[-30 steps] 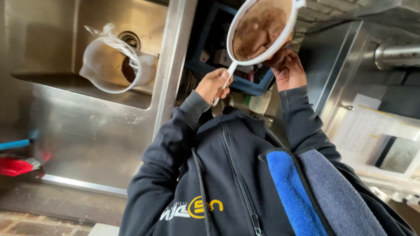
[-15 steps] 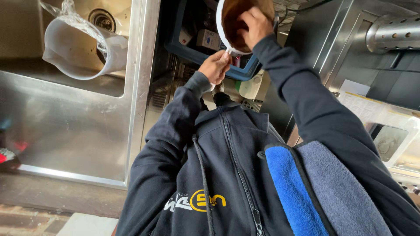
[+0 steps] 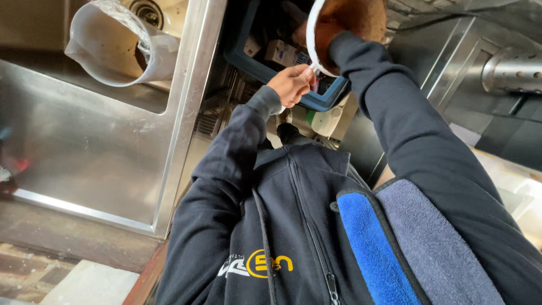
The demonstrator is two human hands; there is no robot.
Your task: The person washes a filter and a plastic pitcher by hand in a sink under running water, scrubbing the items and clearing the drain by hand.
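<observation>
The left hand (image 3: 292, 85) is gripping the white handle of the strainer (image 3: 344, 28), holding it over the blue bin (image 3: 265, 68). Compared with a second ago, the right hand is now reaching inside the strainer, hidden by its sleeve, so I cannot tell its grip. The jug (image 3: 116, 45) is lying in the sink (image 3: 84, 147), untouched.

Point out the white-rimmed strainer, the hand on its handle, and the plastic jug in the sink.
Strainer (image 3: 351, 21): head view, on its brown-stained mesh inside the white rim.
Left hand (image 3: 291, 85): head view, on the back of the hand gripping the strainer handle.
Plastic jug (image 3: 104, 51): head view, on its translucent side wall.
</observation>
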